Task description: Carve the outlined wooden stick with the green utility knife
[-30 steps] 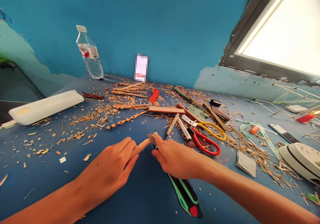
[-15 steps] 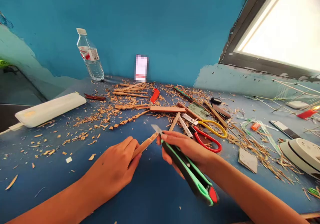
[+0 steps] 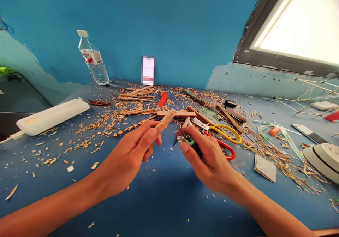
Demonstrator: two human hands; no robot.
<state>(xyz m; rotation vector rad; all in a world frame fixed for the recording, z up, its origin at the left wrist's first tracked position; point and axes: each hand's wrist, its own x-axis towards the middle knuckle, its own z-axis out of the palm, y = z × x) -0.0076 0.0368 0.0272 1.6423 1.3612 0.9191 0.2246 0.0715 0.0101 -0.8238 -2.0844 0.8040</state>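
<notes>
Over the blue table, my left hand [image 3: 137,148] is closed around a notched wooden stick [image 3: 166,119], whose carved end points up and away from me. To its right, my right hand [image 3: 205,152] grips a green and black utility knife [image 3: 191,143]. Most of the knife is hidden by the hand, and its blade does not show clearly. Stick and knife are apart. Just beyond the right hand lie scissors [image 3: 225,132] with one yellow and one red handle. A flat wooden strip [image 3: 180,113] lies behind the stick, near a red-handled tool [image 3: 162,99].
Wood shavings [image 3: 106,124] cover much of the table [image 3: 164,201]. A water bottle [image 3: 94,64] and a lit phone [image 3: 148,71] stand by the wall. On the left lies a white power strip-like block [image 3: 54,116]; a thin stick frame [image 3: 309,95] and a white device [image 3: 323,161] are right.
The stick has been tilted upward and the left hand has turned over. My right hand has drawn the knife away from the stick and rotated it, so its long body no longer shows.
</notes>
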